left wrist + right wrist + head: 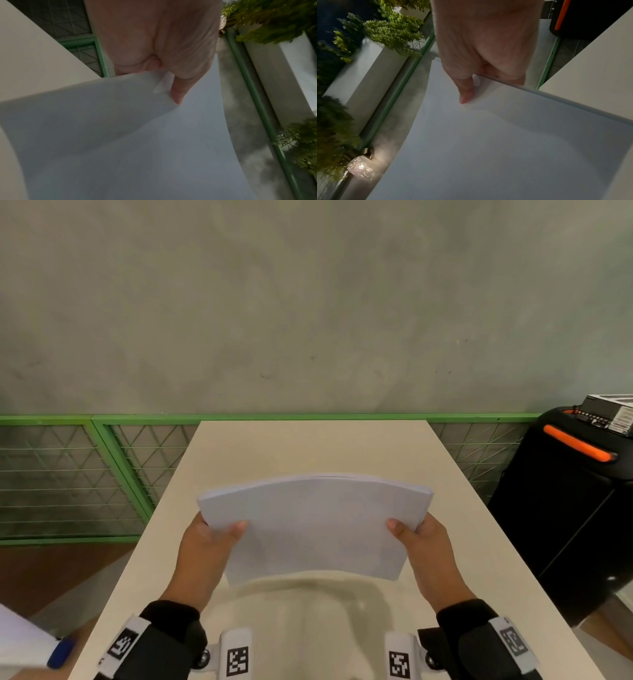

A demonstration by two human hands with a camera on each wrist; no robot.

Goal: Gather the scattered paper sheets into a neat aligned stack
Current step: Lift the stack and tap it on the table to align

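A stack of white paper sheets (315, 525) stands nearly upright above the beige table (308, 446), bowed into a curve. My left hand (212, 539) pinches its left edge, thumb on the near face and fingers hidden behind. My right hand (419, 537) pinches the right edge the same way. The left wrist view shows the thumb pressed on the paper sheets (137, 142) close up. In the right wrist view the thumb lies on the paper sheets (488, 142). The stack's bottom edge hangs near the table; I cannot tell whether it touches.
A black bin (565, 508) with an orange handle stands right of the table. A green wire fence (102, 474) runs behind the table below a grey wall. More white paper and a blue object (61, 652) show at the lower left corner.
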